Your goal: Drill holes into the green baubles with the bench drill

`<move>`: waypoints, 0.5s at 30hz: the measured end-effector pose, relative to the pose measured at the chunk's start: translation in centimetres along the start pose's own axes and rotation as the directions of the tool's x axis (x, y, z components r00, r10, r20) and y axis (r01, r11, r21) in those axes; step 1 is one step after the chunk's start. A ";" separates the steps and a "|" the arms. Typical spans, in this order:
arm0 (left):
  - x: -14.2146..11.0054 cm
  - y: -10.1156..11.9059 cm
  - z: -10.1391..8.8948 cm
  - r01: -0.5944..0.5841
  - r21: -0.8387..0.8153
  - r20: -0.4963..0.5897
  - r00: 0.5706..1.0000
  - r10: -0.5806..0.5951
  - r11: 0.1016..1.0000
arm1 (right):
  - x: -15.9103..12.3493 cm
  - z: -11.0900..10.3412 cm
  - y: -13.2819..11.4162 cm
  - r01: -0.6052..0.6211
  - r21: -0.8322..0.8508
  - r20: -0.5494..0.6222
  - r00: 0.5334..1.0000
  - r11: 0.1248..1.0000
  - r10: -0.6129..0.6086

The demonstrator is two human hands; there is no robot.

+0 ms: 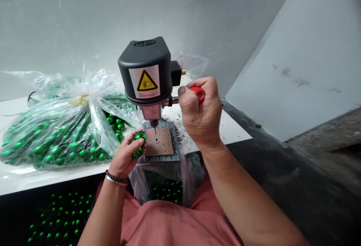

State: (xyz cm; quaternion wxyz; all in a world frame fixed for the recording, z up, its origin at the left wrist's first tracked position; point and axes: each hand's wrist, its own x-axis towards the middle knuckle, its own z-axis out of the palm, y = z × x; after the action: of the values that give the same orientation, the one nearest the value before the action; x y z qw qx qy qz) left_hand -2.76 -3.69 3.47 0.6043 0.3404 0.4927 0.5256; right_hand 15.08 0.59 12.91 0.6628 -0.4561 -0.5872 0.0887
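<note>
My right hand point(200, 114) is closed around the red knob point(198, 94) on the lever of a small black drill press point(145, 63). Shiny green balls point(139, 137) sit in my left hand point(126, 152), its fingers wrapped round them at the left edge of the press's base. At least two balls show there. The thin drill bit point(155, 130) points down over a brown board point(163, 146) with a dark hole in it, apart from the balls. That board lies on the grey slotted base point(176, 152).
A large clear plastic bag point(70, 125) full of green balls lies on the white table point(17, 180) to the left. Dark shavings are scattered right of the base. More green balls point(166, 191) are in a plastic bag below the table edge. One ball point(258, 126) lies far right.
</note>
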 end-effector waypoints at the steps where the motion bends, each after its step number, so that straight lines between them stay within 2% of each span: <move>1: -0.1 -0.3 0.3 -0.019 0.092 -0.020 1.000 0.021 0.996 | 0.0 0.0 0.0 0.000 0.001 0.006 1.000 1.000 0.000; 3: -0.1 -0.8 0.8 -0.056 0.309 -0.027 0.997 0.068 0.950 | -0.1 -0.2 0.0 0.002 0.001 0.021 1.000 1.000 -0.002; 5: 0.0 -1.2 1.2 -0.093 0.490 0.006 0.995 0.103 0.867 | -0.2 -0.2 0.0 0.008 -0.003 0.033 0.999 1.000 -0.007; 9: 0.5 -1.9 1.5 -0.118 0.739 0.012 0.987 0.162 0.663 | -0.2 -0.4 0.0 0.015 -0.010 0.050 0.999 1.000 -0.015; 12: 1.0 -2.0 1.5 -0.088 0.869 0.000 0.984 0.178 0.487 | -0.3 -0.5 0.0 0.017 -0.006 0.060 0.998 1.000 -0.017; 15: 1.5 -1.8 1.6 -0.078 0.910 0.008 0.985 0.170 0.408 | -0.3 -0.6 0.0 0.025 -0.019 0.067 0.998 1.000 -0.024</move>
State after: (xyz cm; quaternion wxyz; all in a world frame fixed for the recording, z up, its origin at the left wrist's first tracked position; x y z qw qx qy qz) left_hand -0.79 -2.44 1.92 0.2630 0.6250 0.6968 0.2340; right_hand 15.54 0.05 12.79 0.6394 -0.4524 -0.6152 0.0898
